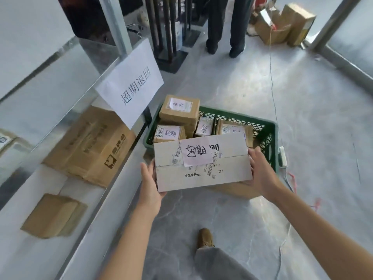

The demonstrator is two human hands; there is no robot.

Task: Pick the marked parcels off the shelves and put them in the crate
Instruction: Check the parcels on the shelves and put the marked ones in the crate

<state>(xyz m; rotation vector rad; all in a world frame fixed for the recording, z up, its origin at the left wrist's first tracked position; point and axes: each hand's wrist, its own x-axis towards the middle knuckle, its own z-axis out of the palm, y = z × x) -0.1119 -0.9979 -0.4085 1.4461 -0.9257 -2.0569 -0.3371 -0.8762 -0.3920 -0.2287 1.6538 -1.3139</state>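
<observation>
The white parcel [203, 176] is covering the near wall of the green crate [269, 136], so whether it is touching the rim cannot be told. It is being held just above the crate's near edge, with a handwritten paper label on top. The left hand [149, 184] is grasping its left end, thumb lying along the side and fingers hidden underneath. The right hand [262, 172] is grasping the right end, its fingertips also out of sight. A brown surface is showing below the parcel's right corner; whether it belongs to the parcel is unclear.

Inside the crate, brown labelled parcels [178, 110] are lying stacked, the lower ones partly hidden. The crate is sitting on a grey, marbled floor [312, 102], just beside a metal shelf [105, 199] carrying a large brown carton [90, 146] and a small brown parcel [50, 215]. A paper sign [131, 83] is hanging from the upper shelf. Further off, another person's legs [224, 23] are being cut off by the frame, near more cartons [282, 25].
</observation>
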